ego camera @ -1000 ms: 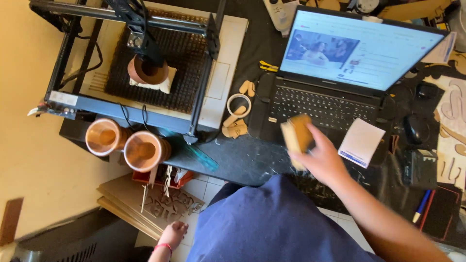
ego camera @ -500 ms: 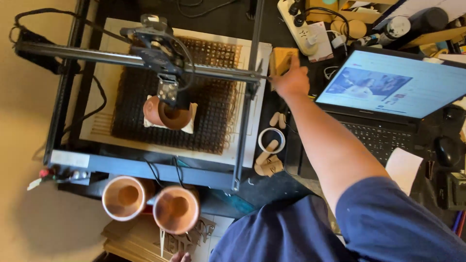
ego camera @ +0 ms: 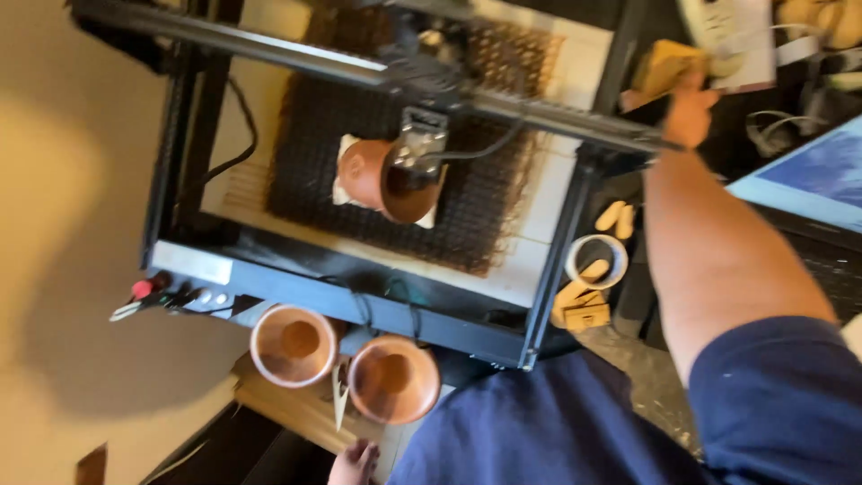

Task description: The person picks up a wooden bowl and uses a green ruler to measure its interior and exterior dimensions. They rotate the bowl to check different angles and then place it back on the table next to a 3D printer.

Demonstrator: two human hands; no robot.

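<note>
Item: yellow-brown block [ego camera: 666,65], held at arm's reach in your right hand [ego camera: 690,112], fingers closed on it. It sits just beyond the fingers, above the black gantry rail [ego camera: 539,112]. Your left hand [ego camera: 355,462] hangs low, empty, well apart.

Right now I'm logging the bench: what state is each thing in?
Right hand: raised, grip closed on a tan block.
Pot on the machine bed: lying on its side.
Two pots in front: upright, empty.
Laptop: open, screen lit.
Left hand: out of view.
</note>
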